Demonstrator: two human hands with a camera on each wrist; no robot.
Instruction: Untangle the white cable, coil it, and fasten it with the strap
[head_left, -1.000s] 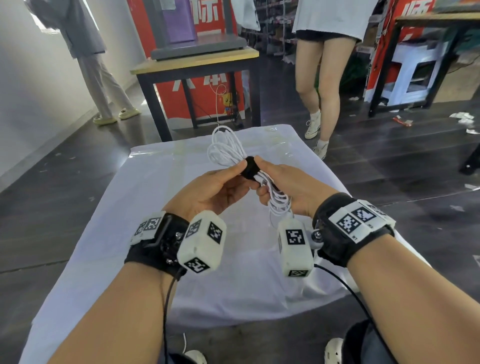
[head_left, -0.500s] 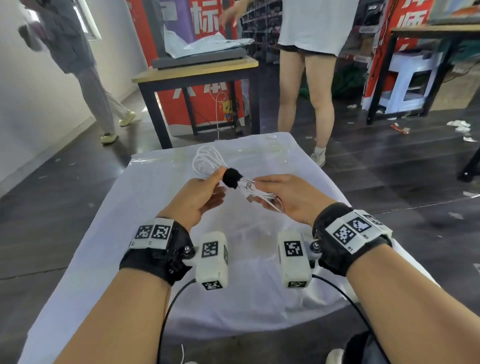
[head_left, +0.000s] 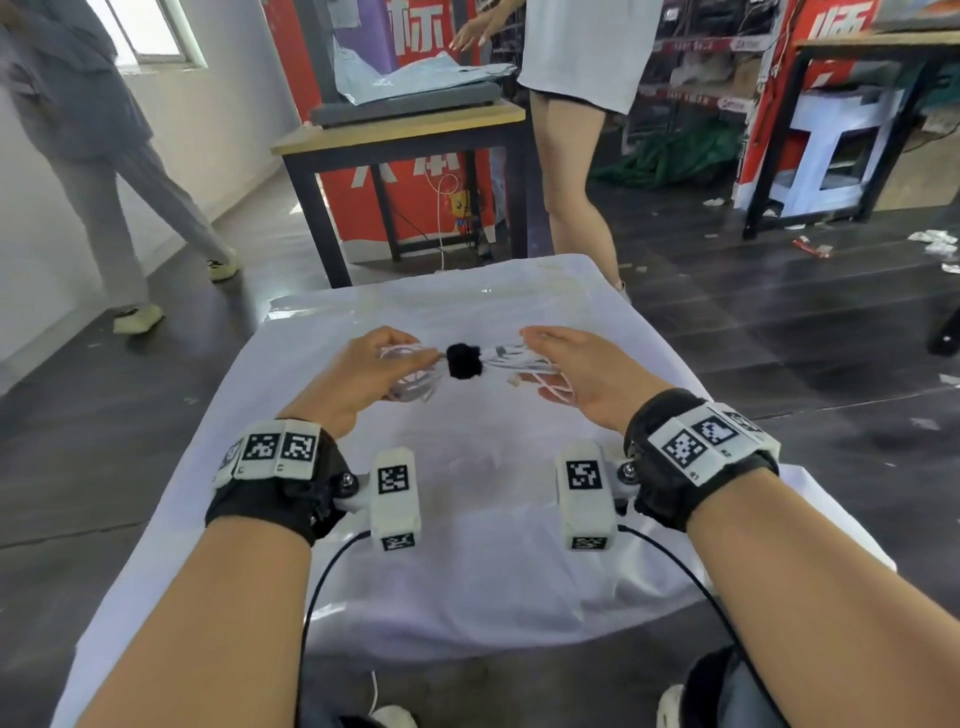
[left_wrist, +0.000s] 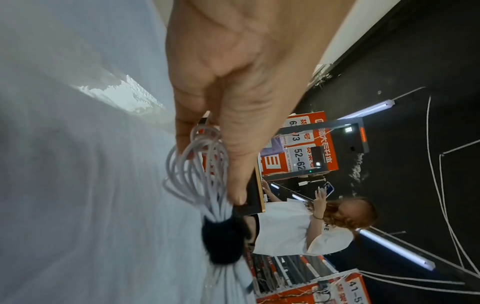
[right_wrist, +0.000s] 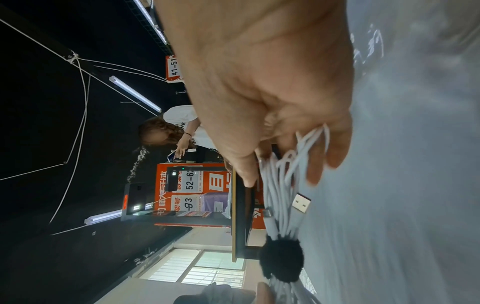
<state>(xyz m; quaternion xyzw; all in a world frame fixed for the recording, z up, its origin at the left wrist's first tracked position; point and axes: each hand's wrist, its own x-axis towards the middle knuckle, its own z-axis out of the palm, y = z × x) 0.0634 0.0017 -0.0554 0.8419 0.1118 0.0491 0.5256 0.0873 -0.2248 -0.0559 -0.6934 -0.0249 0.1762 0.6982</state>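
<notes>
The white cable (head_left: 519, 364) is a coiled bundle bound in the middle by a black fuzzy strap (head_left: 464, 361). It lies across the far part of the white-covered table (head_left: 467, 519). My left hand (head_left: 400, 369) holds the loops at the bundle's left end; in the left wrist view, thumb and fingers of that hand (left_wrist: 207, 164) curl round the cable (left_wrist: 197, 164) above the strap (left_wrist: 223, 238). My right hand (head_left: 545, 364) loosely holds the right end. The right wrist view shows the loops (right_wrist: 280, 185) between its thumb and fingers, with a USB plug (right_wrist: 301, 202) sticking out near the strap (right_wrist: 281, 259).
A person in a white shirt (head_left: 571, 156) stands just past the table's far edge. Behind is a dark-framed wooden table (head_left: 405, 130). Another person (head_left: 104, 182) walks at the left. Dark floor lies on both sides.
The bundle has gone down from chest height to just over the table. My hands have slid apart from the strap to the two ends of the coil.
</notes>
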